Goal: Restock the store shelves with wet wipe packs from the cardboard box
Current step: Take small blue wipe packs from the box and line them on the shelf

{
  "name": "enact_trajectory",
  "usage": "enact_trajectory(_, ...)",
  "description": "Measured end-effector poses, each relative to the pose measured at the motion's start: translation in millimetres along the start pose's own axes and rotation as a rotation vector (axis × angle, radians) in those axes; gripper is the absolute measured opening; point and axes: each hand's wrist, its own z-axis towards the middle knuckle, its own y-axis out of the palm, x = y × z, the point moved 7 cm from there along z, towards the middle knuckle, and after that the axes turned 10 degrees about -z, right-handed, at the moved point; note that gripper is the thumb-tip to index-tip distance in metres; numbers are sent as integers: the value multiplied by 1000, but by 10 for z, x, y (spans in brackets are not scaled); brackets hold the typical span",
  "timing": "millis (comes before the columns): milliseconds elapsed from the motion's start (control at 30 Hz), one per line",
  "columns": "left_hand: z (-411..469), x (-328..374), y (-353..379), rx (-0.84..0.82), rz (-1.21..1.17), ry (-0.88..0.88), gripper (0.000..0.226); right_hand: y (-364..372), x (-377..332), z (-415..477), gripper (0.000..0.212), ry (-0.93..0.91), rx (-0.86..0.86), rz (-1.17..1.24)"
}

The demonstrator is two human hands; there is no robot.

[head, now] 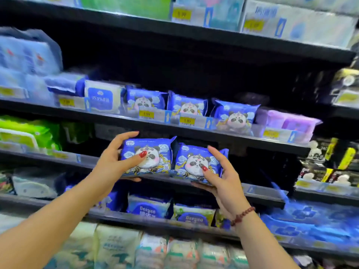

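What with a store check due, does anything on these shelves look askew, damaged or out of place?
Nothing spilled or torn. On the middle shelf, the rightmost panda pack sits tilted and further forward than its two neighbours, though the wide lens may exaggerate this.

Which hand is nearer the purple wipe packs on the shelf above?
Right. The right hand, gripping a blue panda-print wipe pack, is below and left of the purple plastic wipe packs. The left hand, gripping a second blue panda-print wipe pack, is farther left.
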Motion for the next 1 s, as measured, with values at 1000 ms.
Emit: enact_trajectory(1000, 845, 726, -322, -11, -99, 176, 97, 323, -1222, 1646, 63, -302, 109, -741)
